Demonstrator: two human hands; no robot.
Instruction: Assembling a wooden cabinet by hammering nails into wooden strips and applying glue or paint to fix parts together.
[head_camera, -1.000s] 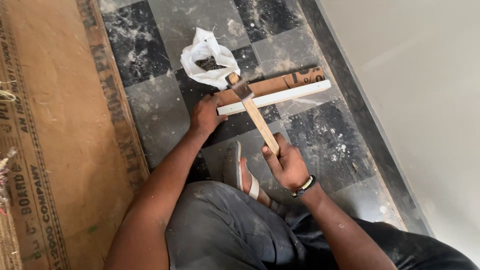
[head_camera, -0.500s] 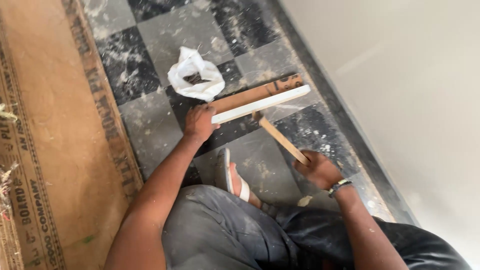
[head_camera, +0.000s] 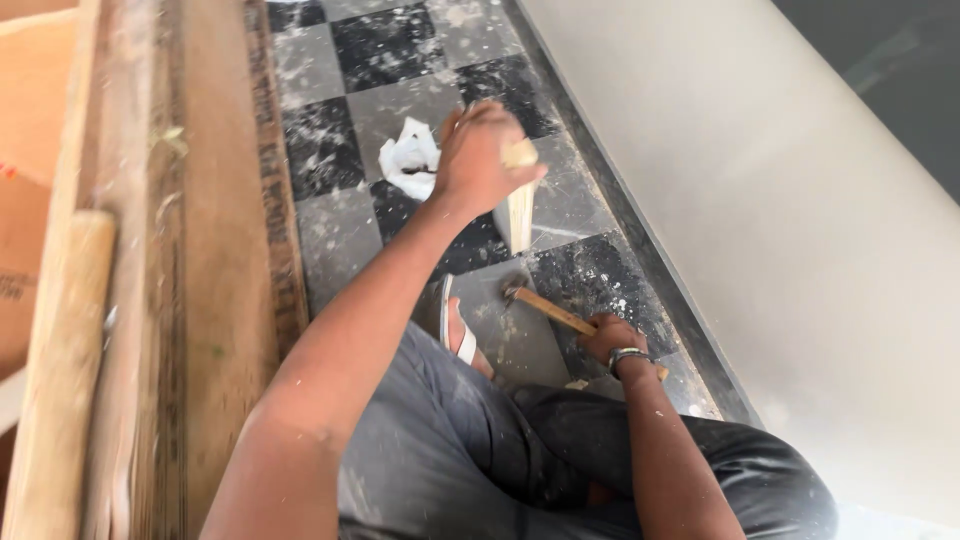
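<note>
Item: left hand (head_camera: 478, 155), raised, fingers curled shut around a pale wooden strip (head_camera: 518, 205) that hangs end-down below the fist, its lower end above the floor.
Item: right hand (head_camera: 612, 340), low and close to the body, fingers wrapped around the wooden handle of a small hammer (head_camera: 545, 308); metal head lies ahead of the knuckles, on or just over the black-and-grey checked tile floor (head_camera: 330, 230).
Item: crumpled white plastic bag (head_camera: 410, 160), just beyond the left hand.
Item: white sandal (head_camera: 458, 330), between the two hands.

Risks: the lifted strip is held at one end only and could swing or slip; the hammer head sits near the sandalled foot.

Unclear: motion blur hides the left fingertips and the strip's length; bag contents not visible; the wrist conceals the handle's end.
</note>
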